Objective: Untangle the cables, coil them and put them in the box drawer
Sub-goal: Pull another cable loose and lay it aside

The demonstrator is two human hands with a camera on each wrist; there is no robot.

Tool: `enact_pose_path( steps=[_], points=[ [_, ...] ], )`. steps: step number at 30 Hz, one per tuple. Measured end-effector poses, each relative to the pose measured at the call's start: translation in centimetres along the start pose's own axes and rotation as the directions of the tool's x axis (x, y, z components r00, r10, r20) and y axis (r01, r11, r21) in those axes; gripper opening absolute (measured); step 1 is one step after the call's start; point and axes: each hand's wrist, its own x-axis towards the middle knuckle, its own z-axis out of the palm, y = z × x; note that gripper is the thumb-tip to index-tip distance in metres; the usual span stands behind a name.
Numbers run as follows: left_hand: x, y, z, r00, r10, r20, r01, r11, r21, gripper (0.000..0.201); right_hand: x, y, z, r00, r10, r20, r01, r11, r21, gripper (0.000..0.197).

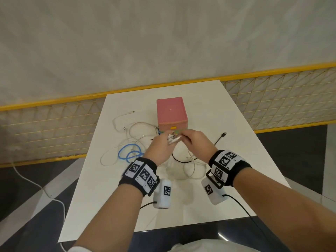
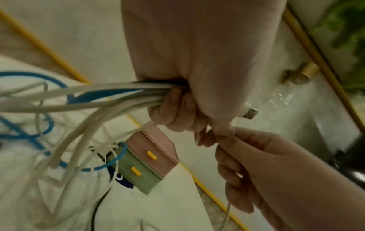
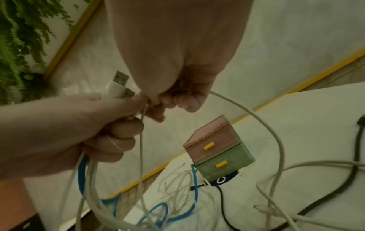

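Note:
My left hand [image 1: 163, 144] [image 2: 177, 109] is raised over the table and grips a bundle of white cables [image 2: 94, 100] with a blue cable [image 2: 92, 93] among them; a white USB plug [image 2: 250, 111] [image 3: 118, 82] sticks out past its knuckles. My right hand [image 1: 192, 140] [image 3: 173, 100] meets it fingertip to fingertip and pinches a thin white cable [image 3: 141, 140] hanging from that bundle. Loose cable loops [image 1: 134, 139] trail to the table, a blue loop [image 1: 129, 153] among them. Behind the hands stands the box [image 1: 171, 111] with a pink top drawer [image 3: 213, 140] and a green lower drawer [image 3: 225, 164], both closed.
A black cable [image 1: 221, 138] [image 3: 353, 171] runs along the right side of the white table [image 1: 227, 110]. A yellow rail with mesh fencing [image 1: 272, 91] lies beyond the table's far edge. A white cord [image 1: 36, 186] trails on the floor to the left.

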Motion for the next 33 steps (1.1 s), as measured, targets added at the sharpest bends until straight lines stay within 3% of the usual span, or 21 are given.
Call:
enact_pose_path(
  steps=[3, 6, 8, 11, 14, 16, 18, 20, 21, 23, 24, 26, 28, 31, 33],
  points=[
    [0.7, -0.2, -1.4, 0.986, -0.057, -0.155, 0.053, 0.998, -0.032, 0.011, -0.3, 0.1, -0.8, 0.999, 0.048, 0.015, -0.049, 0.997, 0.056, 0.022],
    [1.4, -1.0, -4.7, 0.885, -0.11, -0.452, 0.082, 0.993, -0.083, 0.021, -1.0, 2.0, -1.2, 0.995, 0.102, 0.023, -0.103, 0.993, 0.055, 0.023],
    [1.1, -1.3, -5.8, 0.854, -0.12, -0.506, 0.103, 0.993, -0.062, 0.025, -1.2, 2.7, -1.0, 0.992, 0.118, 0.037, -0.119, 0.992, 0.035, 0.023],
    [0.4, -0.6, -5.0, 0.897, -0.078, -0.435, 0.071, 0.997, -0.032, 0.033, -0.9, 1.8, -0.5, 0.993, 0.112, 0.027, -0.113, 0.992, 0.054, 0.023],
    [-0.2, 0.6, -3.1, 0.976, 0.006, -0.216, -0.011, 1.0, -0.023, 0.068, -0.5, 0.8, 0.0, 0.997, 0.075, 0.036, -0.077, 0.995, 0.057, 0.023],
    [-0.6, 0.8, -2.1, 0.986, 0.066, -0.151, -0.07, 0.997, -0.023, 0.089, -0.3, 0.4, 0.1, 0.998, 0.043, 0.042, -0.045, 0.998, 0.054, 0.024],
    [-0.7, 0.8, -1.6, 0.976, 0.124, -0.181, -0.12, 0.992, 0.034, 0.098, -0.2, 0.1, 0.1, 0.999, 0.015, 0.041, -0.017, 0.998, 0.059, 0.023],
    [-0.6, 0.6, -1.4, 0.975, 0.152, -0.162, -0.149, 0.988, 0.033, 0.092, -0.2, -0.1, 0.1, 0.999, -0.007, 0.035, 0.005, 0.998, 0.07, 0.022],
    [-0.5, 0.7, -1.3, 0.981, 0.153, -0.117, -0.15, 0.988, 0.031, 0.08, -0.2, -0.1, 0.1, 0.999, -0.02, 0.027, 0.018, 0.997, 0.077, 0.021],
    [-0.3, 0.4, -1.2, 0.992, 0.108, -0.068, -0.102, 0.991, 0.088, 0.032, -0.1, -0.3, 0.0, 0.999, -0.05, 0.0, 0.05, 0.994, 0.099, 0.02],
    [-0.2, 0.3, -1.0, 0.994, 0.081, -0.077, -0.074, 0.993, 0.094, 0.021, -0.1, -0.4, 0.0, 0.998, -0.063, -0.004, 0.063, 0.992, 0.112, 0.02],
    [0.0, 0.3, -1.1, 0.993, 0.058, -0.107, -0.051, 0.996, 0.07, 0.027, -0.3, -0.4, 0.0, 0.997, -0.068, 0.027, 0.064, 0.99, 0.126, 0.02],
    [0.3, 0.4, -2.2, 0.971, 0.023, -0.238, -0.021, 1.0, 0.014, 0.027, -0.7, 0.5, -0.1, 0.997, 0.001, 0.073, -0.008, 0.996, 0.092, 0.022],
    [1.0, -0.5, -5.2, 0.837, -0.019, -0.546, -0.004, 0.999, -0.041, 0.029, -1.7, 2.7, -0.1, 0.988, 0.131, 0.086, -0.135, 0.99, 0.039, 0.023],
    [0.8, -1.0, -6.1, 0.825, -0.01, -0.566, 0.028, 0.999, 0.023, 0.023, -2.0, 3.2, 0.1, 0.986, 0.149, 0.081, -0.151, 0.988, 0.027, 0.023]
  ],
)
